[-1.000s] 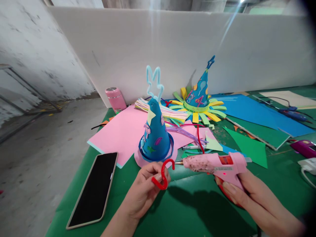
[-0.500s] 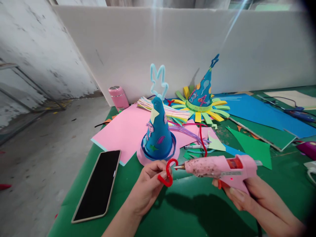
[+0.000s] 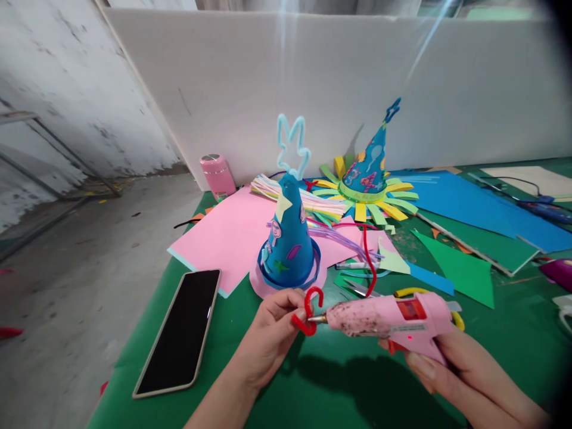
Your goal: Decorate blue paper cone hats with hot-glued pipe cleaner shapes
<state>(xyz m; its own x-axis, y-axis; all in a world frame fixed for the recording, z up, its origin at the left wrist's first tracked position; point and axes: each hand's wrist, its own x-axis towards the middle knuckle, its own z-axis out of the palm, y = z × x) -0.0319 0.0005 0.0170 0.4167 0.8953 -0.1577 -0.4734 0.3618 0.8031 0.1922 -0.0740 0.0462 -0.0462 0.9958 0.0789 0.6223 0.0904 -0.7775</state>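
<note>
Between thumb and fingers, my left hand pinches a red pipe cleaner bent into a curvy S-like shape. My right hand grips a pink hot glue gun by its handle, a small red light glowing on its side. The metal nozzle points left and meets the pipe cleaner near its middle, by my left fingertips. Just behind my left hand stands a blue cone party hat with stickers, a pink brim and a light blue pipe-cleaner bunny shape on top.
A phone lies at left, with pink paper behind it. Farther back stand a pink flask and another decorated cone hat. Scissors, a yellow pipe cleaner and green paper lie around the glue gun.
The glue gun has moved left and slightly down, so its nozzle now meets the middle of the red pipe cleaner. Scissors and a yellow pipe cleaner show behind the gun. My left hand stays nearly still.
</note>
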